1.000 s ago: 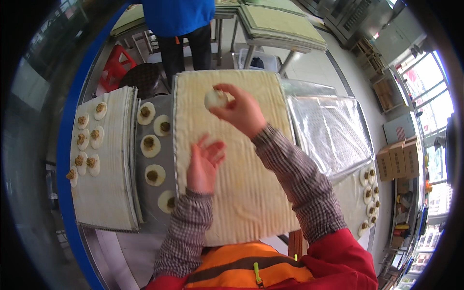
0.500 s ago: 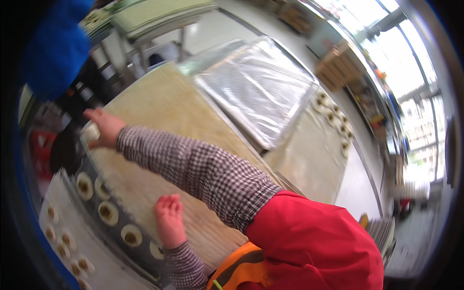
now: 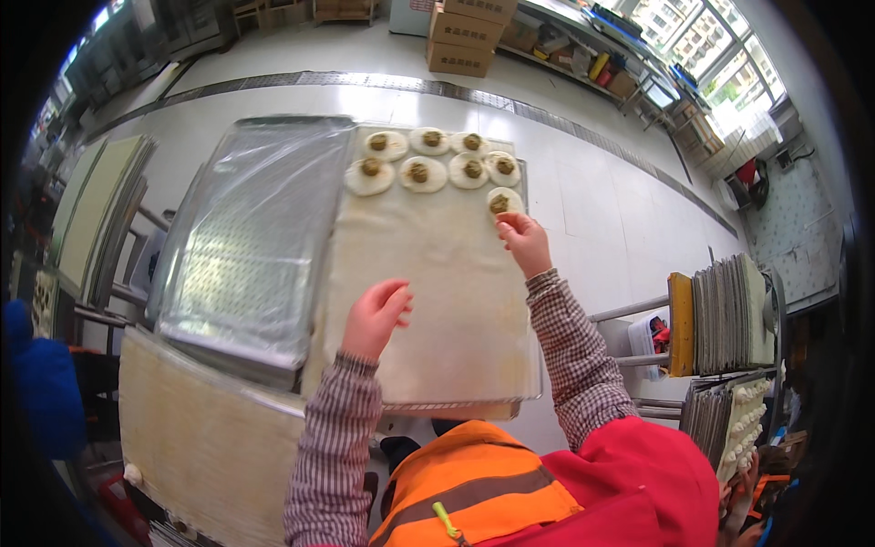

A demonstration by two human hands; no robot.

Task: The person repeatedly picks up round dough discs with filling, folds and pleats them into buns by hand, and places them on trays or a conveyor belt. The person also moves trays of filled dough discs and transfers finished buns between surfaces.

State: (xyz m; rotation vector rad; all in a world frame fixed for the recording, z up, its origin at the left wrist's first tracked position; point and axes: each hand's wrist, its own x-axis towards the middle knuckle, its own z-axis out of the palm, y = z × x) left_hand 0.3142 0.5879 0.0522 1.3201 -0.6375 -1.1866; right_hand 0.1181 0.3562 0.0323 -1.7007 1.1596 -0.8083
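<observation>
My right hand (image 3: 526,244) pinches the near edge of a round dough wrapper (image 3: 505,198), topped with a brown-green filling. It lies toward the far right of a tray covered with a pale cloth (image 3: 428,301). Behind it, several more dough rounds (image 3: 421,175) with the same filling sit in two rows along the tray's far end. Over the left part of the cloth hovers my left hand (image 3: 375,314). Its fingers are loosely bent, slightly apart, with nothing visible in them.
Left of the cloth stands a tray (image 3: 241,246) under clear plastic film. A pale board (image 3: 200,428) lies nearer, with a small white dough piece (image 3: 133,474) at its edge. Racks of stacked boards (image 3: 729,314) stand at the right. Cardboard boxes (image 3: 460,41) are beyond. A blue sleeve (image 3: 41,392) shows at far left.
The view has turned from the wooden board to the cloth-covered tray. My right hand, earlier stretched left around a pale dough piece, now is at a filled round. My left hand is over the cloth.
</observation>
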